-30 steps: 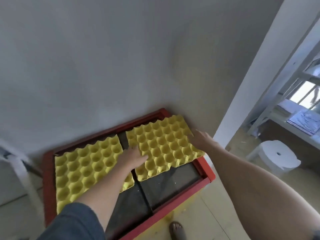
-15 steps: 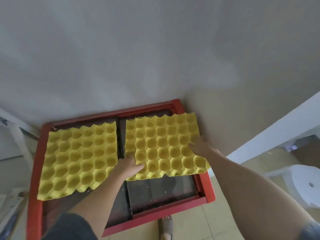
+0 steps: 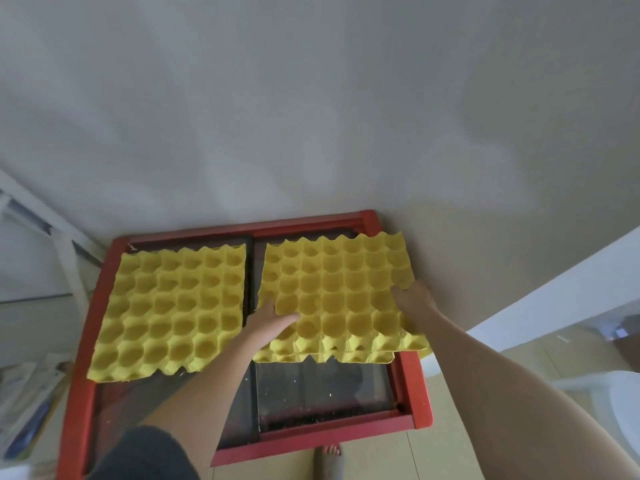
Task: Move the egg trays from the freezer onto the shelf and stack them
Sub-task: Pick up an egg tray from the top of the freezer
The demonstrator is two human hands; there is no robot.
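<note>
Two yellow egg trays lie on the red-framed glass lid of the freezer point(image 3: 414, 393). The left egg tray point(image 3: 169, 310) lies flat with no hand on it. The right egg tray point(image 3: 339, 292) sits on top of at least one more tray whose edge shows beneath its front. My left hand point(image 3: 270, 320) grips the right tray's front left edge, fingers tucked under it. My right hand point(image 3: 414, 297) holds its right edge, thumb on top.
A grey wall rises right behind the freezer. A white metal frame point(image 3: 65, 251) stands at the left with papers point(image 3: 31, 393) below it. A white wall corner point(image 3: 554, 299) and a white stool point(image 3: 623, 403) are at the right. My sandalled foot point(image 3: 329, 459) is on the tiled floor.
The view has swung left and closer over the freezer. Both hands have stayed on the right tray, and its front edge now sits slightly lifted over the tray beneath.
</note>
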